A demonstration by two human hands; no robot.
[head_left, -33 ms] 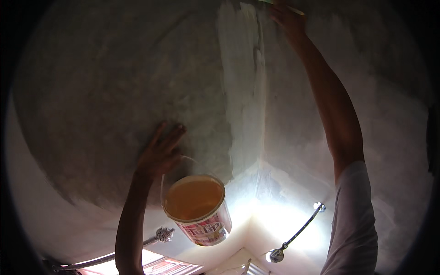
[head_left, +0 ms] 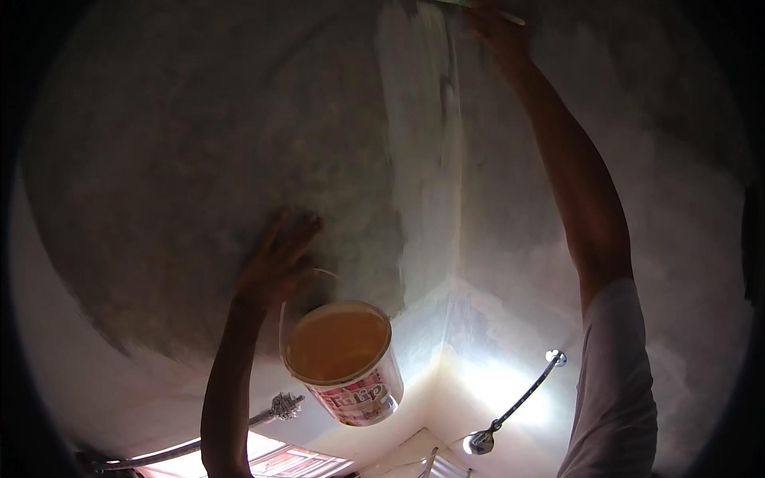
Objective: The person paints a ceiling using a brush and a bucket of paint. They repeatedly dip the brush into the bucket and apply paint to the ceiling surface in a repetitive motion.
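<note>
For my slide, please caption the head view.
A bucket hangs from the left hand while the right hand holds a brush-like tool near pale streaks.

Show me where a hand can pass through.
Free: the dark grey surface above the left hand, bounded right by the pale streaked strip; and the gap between plastic bucket and right arm, above the dark cord. Crowded: around the bucket, its handle, and the pole's frayed tip. Depth is uncertain.

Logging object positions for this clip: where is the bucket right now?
In the head view, the bucket is low, slightly left of centre, hanging by its handle from the left hand, left of the wall corner.
</note>
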